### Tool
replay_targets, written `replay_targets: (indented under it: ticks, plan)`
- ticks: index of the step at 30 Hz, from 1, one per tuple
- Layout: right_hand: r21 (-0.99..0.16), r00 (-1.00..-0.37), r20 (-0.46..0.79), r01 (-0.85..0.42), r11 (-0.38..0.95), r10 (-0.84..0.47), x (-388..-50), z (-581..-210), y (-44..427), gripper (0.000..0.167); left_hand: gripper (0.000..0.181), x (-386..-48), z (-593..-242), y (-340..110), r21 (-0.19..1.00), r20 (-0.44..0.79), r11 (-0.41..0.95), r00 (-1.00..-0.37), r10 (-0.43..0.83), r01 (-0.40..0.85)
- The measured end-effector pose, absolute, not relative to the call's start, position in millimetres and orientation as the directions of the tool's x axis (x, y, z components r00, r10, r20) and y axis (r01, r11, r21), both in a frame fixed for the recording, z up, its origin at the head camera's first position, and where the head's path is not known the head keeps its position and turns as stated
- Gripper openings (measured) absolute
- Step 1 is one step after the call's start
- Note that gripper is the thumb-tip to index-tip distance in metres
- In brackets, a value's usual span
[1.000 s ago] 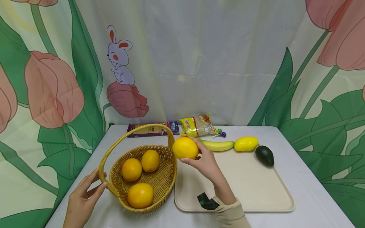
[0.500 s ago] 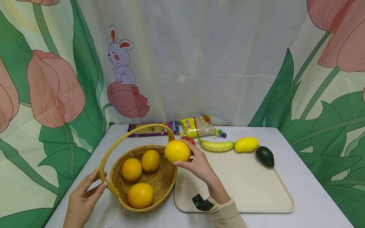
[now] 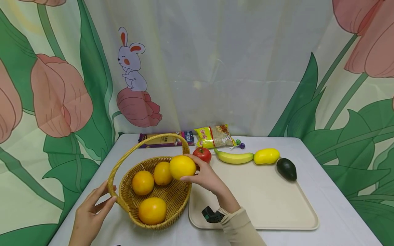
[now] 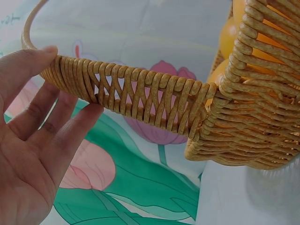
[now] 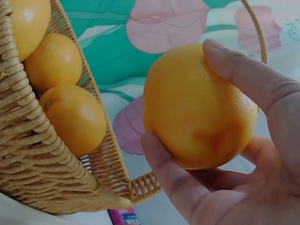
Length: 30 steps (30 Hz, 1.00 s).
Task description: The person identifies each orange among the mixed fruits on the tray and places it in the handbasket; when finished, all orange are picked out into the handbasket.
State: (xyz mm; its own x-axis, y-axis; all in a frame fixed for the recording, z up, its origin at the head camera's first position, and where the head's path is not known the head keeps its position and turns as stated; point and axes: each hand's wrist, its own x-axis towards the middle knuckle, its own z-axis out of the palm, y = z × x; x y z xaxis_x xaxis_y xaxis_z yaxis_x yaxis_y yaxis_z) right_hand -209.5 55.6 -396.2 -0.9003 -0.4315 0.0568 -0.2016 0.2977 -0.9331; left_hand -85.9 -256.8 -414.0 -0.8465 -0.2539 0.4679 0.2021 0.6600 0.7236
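A woven basket (image 3: pixel 173 197) with an arched handle (image 3: pixel 147 139) stands at the left of the table, holding 3 oranges, among them a front orange (image 3: pixel 152 210). My left hand (image 3: pixel 90 214) pinches the lower left part of the handle; the left wrist view shows thumb and fingers on the wicker (image 4: pixel 140 96). My right hand (image 3: pixel 208 178) grips another orange (image 3: pixel 182 167) between thumb and fingers, over the basket's right rear rim. In the right wrist view this orange (image 5: pixel 192 110) is apart from the basket wall (image 5: pixel 33 150).
A beige tray (image 3: pixel 255 201) lies right of the basket. Along its back and right are a red apple (image 3: pixel 202 155), a banana (image 3: pixel 234 157), a yellow mango (image 3: pixel 266 156) and an avocado (image 3: pixel 286 169). Behind lie a purple packet (image 3: pixel 166 139), a yellow bag (image 3: pixel 213 136) and lollipops (image 3: pixel 241 145).
My right hand has carried the orange leftward and slightly down, from beside the basket's right rim to above its inside. The apple has come into sight. My left hand stays on the handle.
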Motion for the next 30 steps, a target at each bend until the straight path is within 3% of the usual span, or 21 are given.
replay_targets:
  ticks: [11,19,30]
  plan:
    - [-0.904,-0.852,0.02,-0.239,0.354,-0.523,-227.5,-398.2,47.0,0.073,0.059,-85.4,-414.4,-256.5,0.73,0.472,0.649,-0.846,-0.25,0.215]
    - [-0.833,-0.728,-0.085,-0.322,0.449,-0.68,-250.2,-403.0,37.7,0.071,0.059,-85.2,-414.9,-257.2,0.732,0.467,0.648,-0.847,-0.254,0.209]
    - [-0.764,-0.579,-0.24,-0.383,0.519,-0.779,-266.4,-402.5,22.6,0.067,0.06,-85.9,-417.0,-258.3,0.736,0.487,0.63,-0.839,-0.241,0.247]
